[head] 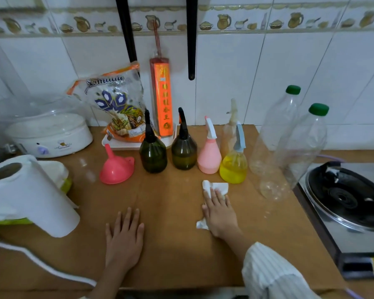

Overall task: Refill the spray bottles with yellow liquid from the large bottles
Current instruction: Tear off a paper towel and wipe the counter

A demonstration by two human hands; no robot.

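Several spray bottles stand in a row on the brown counter (173,244): two dark green ones (153,155) (184,153), a pink one (209,157), a clear one holding yellow liquid (233,169), and a pale clear one (230,128) behind. Two large clear bottles with green caps (274,130) (298,156) stand at the right and look empty. A pink funnel (116,168) lies mouth-down at the left. My right hand (219,212) presses flat on a white paper towel (216,187) on the counter. My left hand (124,236) rests flat on the counter, holding nothing.
A paper towel roll (28,195) lies at the left, with a white steamer (50,134) behind it. A snack bag (117,104) and a red incense pack (162,96) stand on a white tray (117,145) by the tiled wall. A gas stove (350,195) sits at the right.
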